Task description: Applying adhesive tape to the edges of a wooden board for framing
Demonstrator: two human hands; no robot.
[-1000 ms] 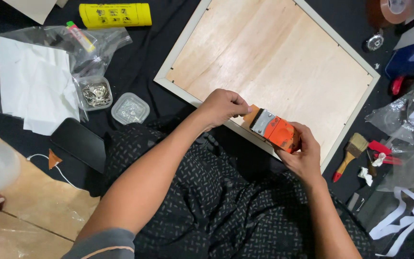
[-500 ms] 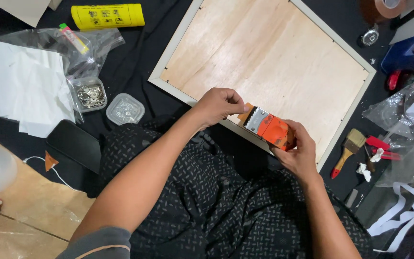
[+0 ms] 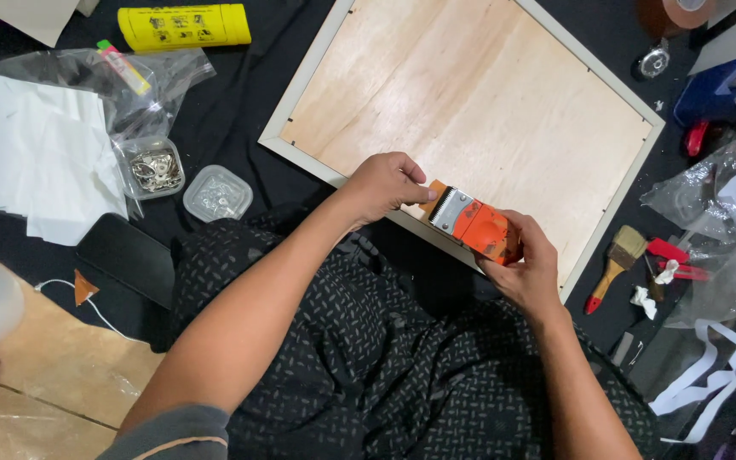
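A plywood-backed picture frame (image 3: 470,94) with a pale border lies face down on black cloth. An orange tape dispenser (image 3: 474,228) with a toothed metal blade sits on the frame's near edge. My right hand (image 3: 526,264) grips the dispenser's body. My left hand (image 3: 385,183) rests on the frame's near edge with fingers curled, its fingertips pressing down right beside the dispenser's blade; any tape under them is hidden.
A yellow tube (image 3: 185,25), clear bags with white sheets (image 3: 40,153), two small plastic tubs (image 3: 215,194), a black phone (image 3: 125,255) lie at left. A paintbrush (image 3: 615,264), red tools (image 3: 675,255), brown tape roll (image 3: 683,13) and plastic lie at right.
The view has shifted slightly, so everything sits a little further left. Both hands and the dispenser keep nearly the same place on the frame's near edge.
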